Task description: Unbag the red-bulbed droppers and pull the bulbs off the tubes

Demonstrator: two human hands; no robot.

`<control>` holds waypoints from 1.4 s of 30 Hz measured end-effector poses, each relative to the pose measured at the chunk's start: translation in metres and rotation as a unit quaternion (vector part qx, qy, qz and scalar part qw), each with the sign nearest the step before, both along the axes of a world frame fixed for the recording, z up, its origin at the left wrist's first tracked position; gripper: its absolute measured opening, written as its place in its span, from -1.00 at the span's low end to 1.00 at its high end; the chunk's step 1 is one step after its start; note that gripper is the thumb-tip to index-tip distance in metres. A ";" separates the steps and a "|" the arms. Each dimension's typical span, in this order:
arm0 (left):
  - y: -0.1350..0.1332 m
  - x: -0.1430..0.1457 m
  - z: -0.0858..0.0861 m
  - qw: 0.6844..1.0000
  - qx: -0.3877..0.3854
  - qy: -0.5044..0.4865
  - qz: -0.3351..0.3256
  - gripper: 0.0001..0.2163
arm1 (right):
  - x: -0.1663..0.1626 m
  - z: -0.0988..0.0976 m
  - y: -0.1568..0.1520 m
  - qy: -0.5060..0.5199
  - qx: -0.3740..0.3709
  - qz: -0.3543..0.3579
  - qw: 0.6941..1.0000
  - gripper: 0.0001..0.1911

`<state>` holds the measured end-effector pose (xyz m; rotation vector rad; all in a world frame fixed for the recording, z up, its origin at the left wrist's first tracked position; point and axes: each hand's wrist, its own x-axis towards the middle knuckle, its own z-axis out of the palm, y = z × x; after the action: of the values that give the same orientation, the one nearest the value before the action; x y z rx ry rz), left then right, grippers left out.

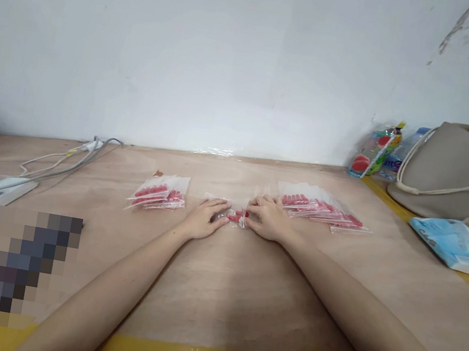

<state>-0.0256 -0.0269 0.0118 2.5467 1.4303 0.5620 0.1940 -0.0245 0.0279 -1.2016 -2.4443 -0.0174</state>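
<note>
At the middle of the table lies a small clear plastic bag with red pieces in it, partly covered by my fingers. My left hand is on its left side, thumb and fingers curved around the edge of the plastic. From the right, my right hand grips the other side with bent fingers. To the left is a small overlapping pile of similar bags with red pieces. A larger fanned row of such bags lies just beyond my right hand. The exact shape of the red pieces is too small to tell.
A grey-beige bag with a cord stands at the right, beside wrapped bottles and a blue packet. Cables and a white power strip lie on the left. A blurred-out patch covers the near left.
</note>
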 end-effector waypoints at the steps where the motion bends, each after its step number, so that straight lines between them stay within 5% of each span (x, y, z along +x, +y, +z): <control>1: -0.001 0.000 -0.001 1.000 0.001 -0.001 -0.001 -0.58 | -0.001 0.000 -0.001 0.000 -0.004 0.009 1.000 -0.75; 11: -0.005 -0.003 -0.001 0.999 -0.014 0.025 -0.022 -0.57 | -0.020 -0.001 0.001 -0.022 -0.060 0.011 0.998 -0.75; 16: -0.007 -0.004 0.000 0.999 -0.017 0.029 -0.024 -0.56 | -0.012 0.005 -0.003 -0.028 -0.045 -0.006 0.999 -0.79; 23: -0.009 -0.001 0.001 0.999 -0.004 0.050 -0.007 -0.56 | 0.004 0.009 0.000 0.006 -0.115 0.022 0.993 -0.86; 32: -0.031 0.016 0.036 0.967 0.063 0.229 0.097 -0.57 | 0.009 0.006 0.004 0.061 -0.199 0.006 0.978 -0.83; 39: -0.037 0.015 0.055 0.936 -0.030 0.278 0.216 -0.51 | 0.033 0.030 0.011 0.262 -0.311 0.056 0.912 -0.84; 42: -0.031 0.009 0.059 0.956 -0.022 0.243 0.162 -0.62 | 0.049 0.038 0.019 0.348 -0.304 -0.009 0.887 -0.81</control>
<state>-0.0164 -0.0582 0.0710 2.5363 2.0117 -0.0779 0.2425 -0.0057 0.0658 -1.1763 -1.8171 1.0570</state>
